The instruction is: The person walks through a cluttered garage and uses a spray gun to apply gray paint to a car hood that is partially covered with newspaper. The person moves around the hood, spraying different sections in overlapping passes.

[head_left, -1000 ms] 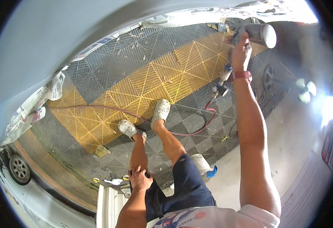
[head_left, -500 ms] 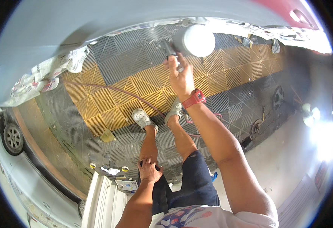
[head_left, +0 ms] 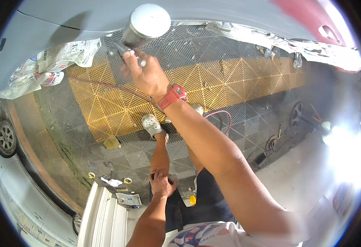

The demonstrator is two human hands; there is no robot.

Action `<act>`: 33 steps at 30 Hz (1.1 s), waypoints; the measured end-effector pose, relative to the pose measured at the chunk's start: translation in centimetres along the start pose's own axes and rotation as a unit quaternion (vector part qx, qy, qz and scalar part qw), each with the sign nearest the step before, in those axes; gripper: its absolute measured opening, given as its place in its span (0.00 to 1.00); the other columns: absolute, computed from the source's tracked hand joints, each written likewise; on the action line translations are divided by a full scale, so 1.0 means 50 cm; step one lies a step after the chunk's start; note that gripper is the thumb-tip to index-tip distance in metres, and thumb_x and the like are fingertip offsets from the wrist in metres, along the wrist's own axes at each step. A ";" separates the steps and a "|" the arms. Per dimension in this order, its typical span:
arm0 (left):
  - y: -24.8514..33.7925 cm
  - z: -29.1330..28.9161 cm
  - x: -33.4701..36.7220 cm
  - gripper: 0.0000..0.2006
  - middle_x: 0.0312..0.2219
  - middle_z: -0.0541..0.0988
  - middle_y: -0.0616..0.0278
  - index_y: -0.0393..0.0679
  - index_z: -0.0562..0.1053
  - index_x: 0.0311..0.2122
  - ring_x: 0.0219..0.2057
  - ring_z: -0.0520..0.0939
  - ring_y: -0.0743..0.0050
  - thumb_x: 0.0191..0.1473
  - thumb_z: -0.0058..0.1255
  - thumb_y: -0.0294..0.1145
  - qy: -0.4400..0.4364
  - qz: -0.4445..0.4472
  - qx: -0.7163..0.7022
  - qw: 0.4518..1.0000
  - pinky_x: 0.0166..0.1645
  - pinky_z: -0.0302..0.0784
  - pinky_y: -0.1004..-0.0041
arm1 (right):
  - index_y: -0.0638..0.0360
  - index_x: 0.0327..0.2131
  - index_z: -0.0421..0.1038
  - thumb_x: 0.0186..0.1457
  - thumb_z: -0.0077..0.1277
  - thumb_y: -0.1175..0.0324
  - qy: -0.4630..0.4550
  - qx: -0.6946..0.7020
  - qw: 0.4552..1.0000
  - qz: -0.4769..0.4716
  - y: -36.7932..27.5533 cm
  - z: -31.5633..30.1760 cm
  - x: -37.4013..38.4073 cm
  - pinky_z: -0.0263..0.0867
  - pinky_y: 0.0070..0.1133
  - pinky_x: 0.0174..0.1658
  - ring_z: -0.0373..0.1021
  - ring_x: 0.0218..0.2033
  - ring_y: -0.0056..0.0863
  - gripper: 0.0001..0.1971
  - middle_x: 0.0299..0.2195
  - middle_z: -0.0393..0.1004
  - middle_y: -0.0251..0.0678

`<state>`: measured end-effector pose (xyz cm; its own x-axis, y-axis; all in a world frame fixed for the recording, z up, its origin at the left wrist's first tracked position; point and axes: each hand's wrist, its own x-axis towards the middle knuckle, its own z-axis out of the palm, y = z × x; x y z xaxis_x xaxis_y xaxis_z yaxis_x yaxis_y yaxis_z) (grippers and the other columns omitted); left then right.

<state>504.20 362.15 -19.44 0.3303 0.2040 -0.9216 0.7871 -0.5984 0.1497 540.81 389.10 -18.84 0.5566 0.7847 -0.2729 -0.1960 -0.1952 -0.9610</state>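
My right hand (head_left: 147, 78), with a red watch on its wrist, is wrapped round the handle of a spray gun (head_left: 116, 50). A grey cup with a white round lid (head_left: 149, 21) sits on top of the gun. The gun is close to the lower part of a grey car panel (head_left: 102, 18), which turns red (head_left: 297, 16) towards the right. How far the nozzle is from the panel I cannot tell. My left hand (head_left: 162, 184) rests on my left knee, fingers spread, holding nothing.
Newspaper sheets (head_left: 75, 55) line the car's lower edge. A pink hose (head_left: 219, 112) crosses the yellow and black floor tiles (head_left: 246, 76) by my clogs (head_left: 151, 124). Tape rolls (head_left: 127, 180) lie near white panels (head_left: 100, 210). Another car (head_left: 32, 201) stands left; a bright lamp (head_left: 349, 144) shines right.
My right hand has swept the spray gun to the left along the car panel, and the gun now tilts more. My left hand stays on the knee.
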 end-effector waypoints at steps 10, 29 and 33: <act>0.026 -0.010 0.004 0.38 0.67 0.70 0.58 0.49 0.81 0.57 0.73 0.60 0.58 0.58 0.49 0.72 -0.031 0.017 0.021 0.999 0.78 0.42 0.44 | 0.70 0.53 0.76 0.73 0.49 0.51 0.253 -0.083 0.963 0.035 0.003 -0.376 -0.095 0.70 0.21 0.34 0.73 0.27 0.15 0.26 0.28 0.81 0.29; -0.026 0.007 -0.024 0.28 0.54 0.80 0.44 0.41 0.81 0.51 0.61 0.74 0.40 0.63 0.53 0.59 0.176 -0.167 -0.335 0.910 0.67 0.66 0.48 | 0.68 0.43 0.77 0.73 0.33 0.36 0.463 -0.229 0.856 -0.020 -0.083 -1.095 -0.206 0.71 0.21 0.18 0.77 0.21 0.25 0.38 0.29 0.83 0.40; -0.082 -0.001 -0.098 0.30 0.53 0.80 0.42 0.40 0.80 0.53 0.60 0.74 0.38 0.65 0.50 0.61 0.158 -0.201 -0.351 0.901 0.66 0.66 0.48 | 0.71 0.44 0.76 0.74 0.33 0.38 0.537 -0.208 0.817 -0.035 -0.115 -1.140 -0.198 0.73 0.21 0.19 0.78 0.22 0.28 0.38 0.29 0.83 0.42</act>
<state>499.40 363.63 -15.52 -0.0113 0.5713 -0.8206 0.9750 0.1885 0.1178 582.43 348.90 -13.18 0.9858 -0.1218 0.1156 0.0339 -0.5302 -0.8472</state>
